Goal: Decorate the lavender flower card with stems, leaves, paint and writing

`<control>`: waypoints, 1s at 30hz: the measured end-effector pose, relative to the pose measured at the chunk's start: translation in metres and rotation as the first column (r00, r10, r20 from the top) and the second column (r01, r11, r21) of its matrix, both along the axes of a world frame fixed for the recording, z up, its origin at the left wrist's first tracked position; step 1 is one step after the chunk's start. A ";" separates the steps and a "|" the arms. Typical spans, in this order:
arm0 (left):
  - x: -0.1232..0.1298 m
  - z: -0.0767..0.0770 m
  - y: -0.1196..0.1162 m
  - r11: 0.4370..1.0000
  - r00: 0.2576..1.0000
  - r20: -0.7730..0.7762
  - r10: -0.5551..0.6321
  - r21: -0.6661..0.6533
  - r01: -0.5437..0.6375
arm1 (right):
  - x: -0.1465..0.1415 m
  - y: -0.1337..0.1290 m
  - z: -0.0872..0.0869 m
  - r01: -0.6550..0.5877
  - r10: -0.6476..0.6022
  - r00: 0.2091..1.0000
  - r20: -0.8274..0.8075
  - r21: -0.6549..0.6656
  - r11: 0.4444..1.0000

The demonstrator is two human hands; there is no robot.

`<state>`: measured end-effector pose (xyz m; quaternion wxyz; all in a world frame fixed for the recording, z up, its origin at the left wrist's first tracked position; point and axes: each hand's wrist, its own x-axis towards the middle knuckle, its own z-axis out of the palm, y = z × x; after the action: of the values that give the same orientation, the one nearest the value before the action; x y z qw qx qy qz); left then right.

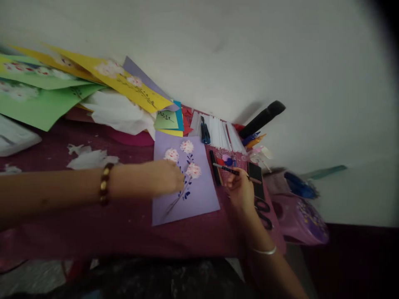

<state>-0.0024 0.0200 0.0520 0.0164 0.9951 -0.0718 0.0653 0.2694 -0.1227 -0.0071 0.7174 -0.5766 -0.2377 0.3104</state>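
Note:
A purple sheet of paper [199,203] with fluffy pink-white flowers, dark blue leaves and a thin stem lies on the table. My left hand [165,177], coming across from the left, is over its left half and covers part of the drawing. Motion blurs this hand and its fingertips are hidden beneath it. Just right of the sheet, my right hand [241,191] grips a slim pen [229,169] with a silver end and a dark patterned barrel. A black bar-shaped object [215,168] lies between sheet and right hand.
Yellow [124,85] and green painted sheets [40,104] are piled at the back left, by crumpled white tissue [120,112]. A blue-black clip-like tool [205,132], white strips [220,133], a dark phone-like slab [256,180] and black-handled scissors [264,214] lie rightward. A pink container [299,220] stands beyond the edge.

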 end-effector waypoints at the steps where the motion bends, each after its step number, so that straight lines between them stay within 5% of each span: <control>1: -0.014 0.002 -0.012 0.996 0.996 0.019 -0.083 0.043 0.082 | -0.010 0.002 0.006 0.020 -0.020 0.999 -0.026 -0.016 1.000; 4: -0.050 0.015 -0.033 0.985 0.991 0.031 -0.128 0.123 0.123 | -0.042 0.015 0.026 0.020 -0.023 0.998 -0.055 -0.051 0.998; 7: -0.074 0.024 -0.029 0.988 0.993 0.072 -0.098 0.123 0.088 | -0.073 0.036 0.042 -0.023 0.021 0.999 -0.030 -0.065 0.998; 12: -0.090 0.007 0.000 0.980 0.967 0.163 0.197 0.011 -0.201 | -0.104 0.060 0.052 -0.169 0.177 0.978 0.107 -0.078 0.982; 17: -0.092 -0.001 0.008 0.904 0.892 0.154 0.425 -0.134 -0.407 | -0.119 0.055 0.052 -0.254 0.258 0.950 0.176 -0.049 0.966; 22: -0.081 0.015 -0.013 0.836 0.838 0.002 0.546 -0.060 -0.545 | -0.135 0.038 0.043 -0.372 0.372 0.913 0.169 -0.033 0.928; 30: -0.053 0.006 -0.024 0.903 0.898 -0.128 0.421 -0.027 -0.428 | -0.134 0.021 0.029 -0.546 0.540 0.834 0.114 0.020 0.838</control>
<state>-0.0552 -0.0043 0.0584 0.0331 0.9881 0.1498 0.0100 0.1351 -0.1019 0.0214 0.6011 -0.4822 -0.4364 0.4645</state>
